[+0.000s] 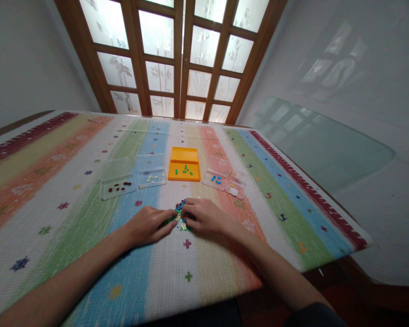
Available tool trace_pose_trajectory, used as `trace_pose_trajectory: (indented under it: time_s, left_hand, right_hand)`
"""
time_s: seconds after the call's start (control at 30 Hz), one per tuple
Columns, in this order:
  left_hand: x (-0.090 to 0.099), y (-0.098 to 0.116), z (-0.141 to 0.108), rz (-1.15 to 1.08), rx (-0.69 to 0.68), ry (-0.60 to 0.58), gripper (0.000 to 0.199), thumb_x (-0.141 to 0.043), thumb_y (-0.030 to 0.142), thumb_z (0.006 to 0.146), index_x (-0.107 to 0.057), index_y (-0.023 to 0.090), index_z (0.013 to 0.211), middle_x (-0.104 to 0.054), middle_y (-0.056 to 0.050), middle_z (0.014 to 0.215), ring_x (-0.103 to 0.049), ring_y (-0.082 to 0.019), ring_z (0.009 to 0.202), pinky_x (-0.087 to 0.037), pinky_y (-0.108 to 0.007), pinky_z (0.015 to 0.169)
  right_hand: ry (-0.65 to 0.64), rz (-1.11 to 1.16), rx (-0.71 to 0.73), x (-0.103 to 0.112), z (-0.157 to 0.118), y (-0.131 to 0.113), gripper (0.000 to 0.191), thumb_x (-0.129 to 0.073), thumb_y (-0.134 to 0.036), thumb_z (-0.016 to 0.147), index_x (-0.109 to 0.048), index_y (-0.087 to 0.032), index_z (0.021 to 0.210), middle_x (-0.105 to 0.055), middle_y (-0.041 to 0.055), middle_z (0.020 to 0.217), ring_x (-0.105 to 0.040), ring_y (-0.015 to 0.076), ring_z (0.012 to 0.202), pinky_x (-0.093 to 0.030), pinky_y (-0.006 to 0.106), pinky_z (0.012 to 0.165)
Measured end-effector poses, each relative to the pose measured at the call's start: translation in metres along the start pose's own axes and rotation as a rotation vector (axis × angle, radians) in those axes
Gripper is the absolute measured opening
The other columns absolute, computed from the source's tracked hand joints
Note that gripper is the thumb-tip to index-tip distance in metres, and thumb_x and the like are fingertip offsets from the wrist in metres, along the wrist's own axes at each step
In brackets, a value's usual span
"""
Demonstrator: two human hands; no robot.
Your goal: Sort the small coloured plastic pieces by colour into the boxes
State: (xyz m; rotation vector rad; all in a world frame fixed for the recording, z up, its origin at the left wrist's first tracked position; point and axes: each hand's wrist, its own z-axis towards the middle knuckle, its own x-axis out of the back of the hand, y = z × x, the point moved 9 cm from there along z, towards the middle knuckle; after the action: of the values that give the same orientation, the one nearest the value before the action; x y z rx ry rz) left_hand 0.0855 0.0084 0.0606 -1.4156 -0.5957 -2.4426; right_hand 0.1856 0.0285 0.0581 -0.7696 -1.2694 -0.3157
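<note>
A small mixed pile of tiny plastic building bricks (183, 225) in blue, dark red, green and pale yellow lies on the striped tablecloth (167, 272). My left hand (152, 223) rests at the pile's left side, index finger and thumb apart, fingertips at the bricks. From the right, my right hand (204, 215) reaches over the pile with its fingers curled down into it. Whatever those fingers pinch is hidden or too small to name.
Beyond the pile stands an open orange case (184, 178) with green bricks. To its left are clear boxes with pale yellow bricks (152, 177) and dark red bricks (127, 184). On the right sit a clear box with blue bricks (218, 182) and a smaller clear box (236, 190).
</note>
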Motion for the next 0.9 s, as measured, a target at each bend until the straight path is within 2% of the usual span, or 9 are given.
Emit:
trace_pose_trajectory:
  time_s: [0.4,0.73,0.9]
  left_hand:
    - [-0.0027,-0.0069,-0.0022,-0.039,0.053,-0.028,0.022,-0.043,0.022,0.099,-0.063,0.016,0.107,-0.071,-0.001,0.068,-0.068,-0.015,0.056,-0.046,-0.023,0.052]
    - [-0.0009,-0.0057,0.0012,-0.042,0.102,-0.030,0.023,-0.050,0.035,0.100,-0.064,0.017,0.106,-0.062,0.004,0.056,-0.061,-0.013,0.047,-0.039,-0.022,0.046]
    - [-0.0004,-0.0081,0.0008,-0.002,0.133,0.010,0.025,-0.048,0.037,0.102,-0.065,0.018,0.101,-0.064,0.002,0.058,-0.063,-0.013,0.049,-0.040,-0.021,0.047]
  right_hand:
    - [0.002,0.028,0.006,0.0000,0.0028,-0.0056,0.014,-0.055,-0.018,0.092,-0.069,-0.016,0.096,-0.067,0.0061,0.096,-0.056,0.0146,0.078,-0.039,0.027,0.070]
    - [0.006,0.011,-0.029,0.0010,0.0014,-0.0064,0.015,-0.057,-0.025,0.094,-0.070,-0.017,0.097,-0.066,0.0050,0.093,-0.054,0.0145,0.076,-0.037,0.028,0.067]
    - [-0.002,0.031,-0.036,0.0062,0.0006,-0.0081,0.013,-0.059,-0.022,0.093,-0.071,-0.018,0.094,-0.066,0.0047,0.094,-0.054,0.0140,0.076,-0.038,0.027,0.069]
